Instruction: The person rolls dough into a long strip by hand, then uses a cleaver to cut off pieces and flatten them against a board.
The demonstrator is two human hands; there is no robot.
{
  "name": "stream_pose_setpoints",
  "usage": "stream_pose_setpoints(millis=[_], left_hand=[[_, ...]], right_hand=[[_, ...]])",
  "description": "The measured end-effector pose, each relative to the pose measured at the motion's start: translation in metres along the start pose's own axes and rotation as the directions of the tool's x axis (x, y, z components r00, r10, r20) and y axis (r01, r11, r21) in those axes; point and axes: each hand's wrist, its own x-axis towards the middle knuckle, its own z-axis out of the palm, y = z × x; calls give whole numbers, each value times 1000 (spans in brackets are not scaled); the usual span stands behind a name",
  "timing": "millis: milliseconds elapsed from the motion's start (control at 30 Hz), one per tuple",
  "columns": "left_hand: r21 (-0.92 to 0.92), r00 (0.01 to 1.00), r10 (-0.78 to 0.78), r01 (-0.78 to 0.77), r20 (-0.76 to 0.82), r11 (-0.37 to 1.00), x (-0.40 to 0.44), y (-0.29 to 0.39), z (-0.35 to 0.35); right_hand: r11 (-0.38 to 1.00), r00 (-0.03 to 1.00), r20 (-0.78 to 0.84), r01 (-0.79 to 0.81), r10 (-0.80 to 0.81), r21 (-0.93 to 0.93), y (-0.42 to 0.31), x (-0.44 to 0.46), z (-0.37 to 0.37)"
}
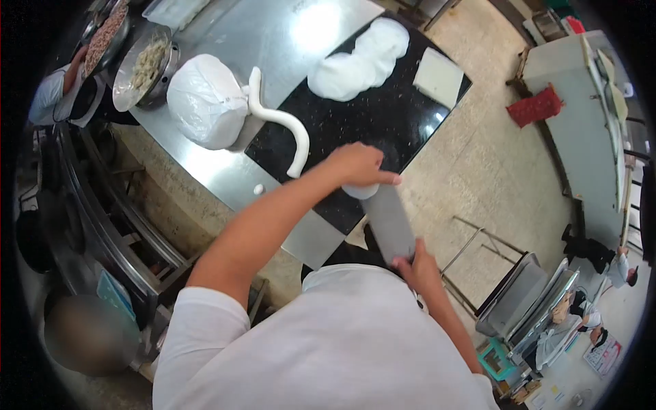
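My right hand (417, 268) is closed around the near end of a wide, flat grey metal blade (389, 222), like a dough-pressing cleaver. The blade points away from me, over the near right edge of the black work slab (321, 195). At its far end my left hand (357, 164) is bent over a thin white dough wrapper (361, 192), thumb stretched along the blade; its other fingertips are hidden. A long curved dough rope (290, 126) lies to the left. One small dough piece (259, 189) sits on the steel table. Further back, thin white wrappers (359, 61) overlap in a pile.
A plastic-covered dough mass (208, 102) rests on the steel table (266, 41), near a bowl of pale filling (147, 65). A white square sheet (438, 77) lies at the slab's far right corner. Another person's arm (72, 72) reaches a tray at upper left. Metal trays (519, 294) stand at right.
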Motion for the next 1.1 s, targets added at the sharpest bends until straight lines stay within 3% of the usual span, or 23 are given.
stream_pose_setpoints(millis=[67,100,133,200,267,367,433,467,533,600,667,733,767,800,867,900,933,967,1000,1067,1100], left_hand=[[-158,973,-110,78,-204,984,-21,-4,10],[-208,933,-109,38,-344,977,-27,-12,20],[-206,933,-106,35,-345,978,-29,-16,28],[-335,766,-147,-94,-626,938,-32,-20,45],[-402,771,-203,-74,-603,912,-34,-16,47],[-364,694,-207,-84,-689,928,-40,-13,58],[-302,640,-111,-198,-760,932,-45,-10,62],[-306,635,-137,-164,-760,938,-52,-4,64],[-430,731,-173,-179,-660,885,-62,7,50],[-472,744,-245,-107,-622,875,-62,17,30],[-653,692,-393,-151,-606,742,-48,11,7],[-600,544,-433,-170,-718,782,-24,-5,-23],[-626,524,-475,-150,-707,765,-11,-26,-37],[-764,556,-605,-87,-570,639,-4,-38,-54],[-667,449,-537,-204,-714,717,8,-67,-56],[-663,439,-539,-202,-719,721,3,-67,-58],[-588,399,-510,-98,-762,803,-5,-66,-57],[-505,365,-475,17,-800,863,-16,-66,-54],[-507,358,-483,30,-799,862,-30,-65,-47],[-299,257,-361,253,-896,920,-63,-64,-21],[-335,228,-381,218,-896,917,-79,-63,-6]], right_hand=[[999,999,-13,43,-43,22,3,-18,-11],[996,997,11,73,-74,59,4,-22,-16],[996,997,7,73,-74,60,2,-15,-24],[996,986,-143,85,-84,2,-4,22,-45],[984,968,-177,176,-180,-37,-27,70,-67],[955,936,-197,298,-291,3,-58,127,-63],[920,920,4,391,-391,29,-75,139,-53],[911,911,29,409,-411,42,-70,138,-48],[869,853,181,496,-489,13,-53,130,-38],[894,853,284,446,-439,41,-42,115,-50],[890,839,316,454,-442,38,-24,117,-67],[887,828,345,461,-441,27,-4,124,-87],[888,844,285,455,-454,68,7,129,-97],[888,860,225,446,-459,110,13,132,-105],[867,849,177,483,-497,119,8,133,-137],[820,826,79,536,-558,201,13,140,-146],[761,796,-21,586,-605,279,12,144,-156],[782,842,-42,517,-538,347,13,147,-168],[795,884,-52,442,-464,415,9,151,-179],[527,828,-277,532,-487,663,16,184,-174],[437,838,-340,520,-426,734,9,202,-167]])
